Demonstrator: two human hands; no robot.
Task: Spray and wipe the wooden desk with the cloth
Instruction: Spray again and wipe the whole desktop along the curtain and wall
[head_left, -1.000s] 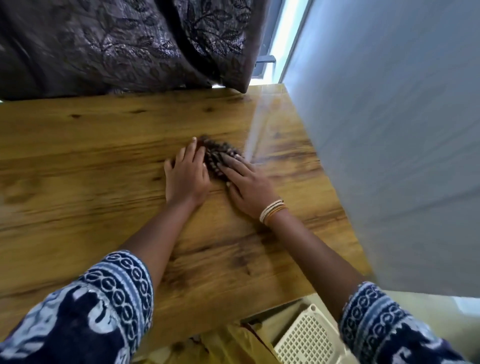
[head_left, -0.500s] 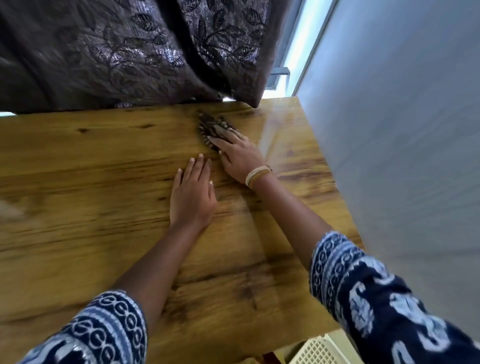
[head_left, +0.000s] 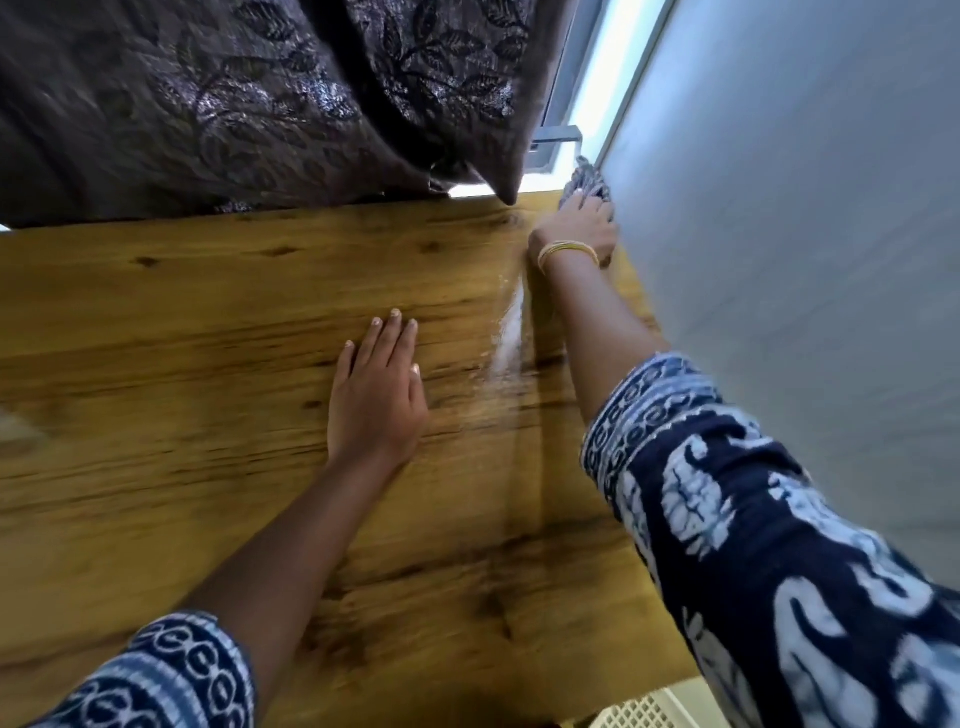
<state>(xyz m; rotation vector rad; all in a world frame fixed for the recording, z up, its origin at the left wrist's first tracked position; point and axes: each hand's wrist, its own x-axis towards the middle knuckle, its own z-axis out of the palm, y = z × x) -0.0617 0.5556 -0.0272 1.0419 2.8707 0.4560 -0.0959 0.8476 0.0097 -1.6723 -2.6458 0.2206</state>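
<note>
The wooden desk (head_left: 182, 364) fills most of the head view. My left hand (head_left: 376, 400) lies flat on it near the middle, fingers straight and together. My right hand (head_left: 579, 226) reaches to the far right corner and presses a dark patterned cloth (head_left: 587, 179) against the desk, right beside the wall. Most of the cloth is hidden under the fingers; only its far end shows. A pale wet streak (head_left: 509, 332) glints on the wood beside my right forearm. No spray bottle is in view.
A dark leaf-patterned curtain (head_left: 234, 93) hangs along the desk's far edge. A grey wall (head_left: 805, 234) borders the right side, with a bright window strip (head_left: 602, 67) at the corner. A white perforated basket (head_left: 639, 712) sits below the near edge.
My right hand has slid the cloth from the desk's middle to the far right corner. My left hand has stayed flat on the wood. The camera has leaned forward.
</note>
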